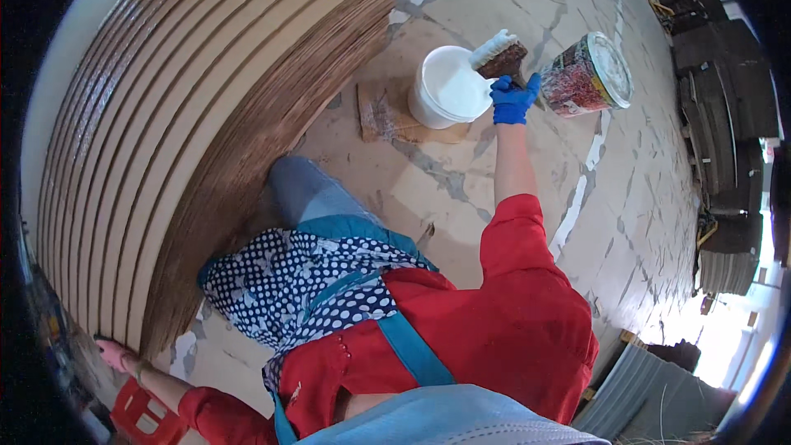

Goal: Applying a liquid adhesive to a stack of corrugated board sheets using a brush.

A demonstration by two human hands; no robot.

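My right hand (513, 100), in a blue glove, is closed on the handle of a wide paintbrush (501, 56). Thick white paint coats its bristles, and the brush is at the right rim of a white bucket (423, 99) of white liquid. Right of the hand a larger bucket with a multicoloured label (568, 78) stands tilted in the view. My left hand (115, 354) reaches far to the lower left, against the near end of a tall stack of boards (247, 74). Its fingers are too small and dim to make out.
The white bucket rests on a flat brown piece of cardboard (375, 115) on the stained floor (461, 189). A red plastic object (147, 412) lies below my left forearm. Stacks of dark panels (725, 107) line the right side, with grey sheets (659, 391) at the lower right.
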